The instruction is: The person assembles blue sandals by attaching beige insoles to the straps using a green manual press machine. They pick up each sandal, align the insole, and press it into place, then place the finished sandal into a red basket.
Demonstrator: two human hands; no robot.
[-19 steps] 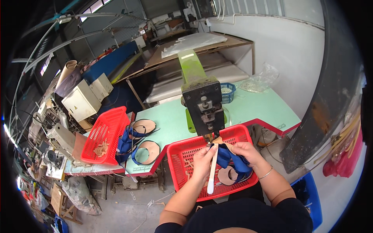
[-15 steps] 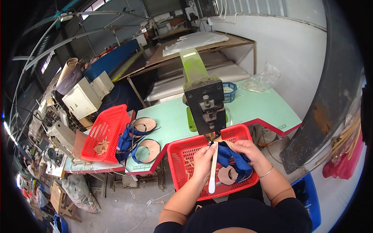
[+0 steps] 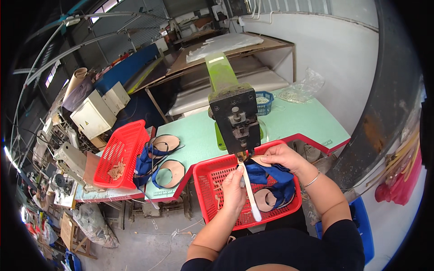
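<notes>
In front of me stands a green machine with a black head (image 3: 235,121); its tool tip comes down beside the work in my hands. My left hand (image 3: 233,187) is closed, thumb and fingers pinching a long pale strap (image 3: 250,194) near its upper end. The strap's white-tipped end hangs down over a red basket (image 3: 202,189). My right hand (image 3: 284,157) is closed on the tan edge of a blue fabric piece (image 3: 258,174), just right of the tool tip. Below, in the basket, lies a blue and tan sandal part (image 3: 266,198). The fingertips' exact contact is partly hidden.
A second red basket (image 3: 118,151) with small tan pieces stands on the left of the green tabletop (image 3: 190,143). Beside it lie blue and tan sandal parts (image 3: 169,174). A small blue basket (image 3: 263,106) sits behind the machine. A dark pillar (image 3: 366,117) rises on the right.
My left hand has shifted a little down and left. My right hand has moved up toward the machine head. The strap's white end has swung to the right.
</notes>
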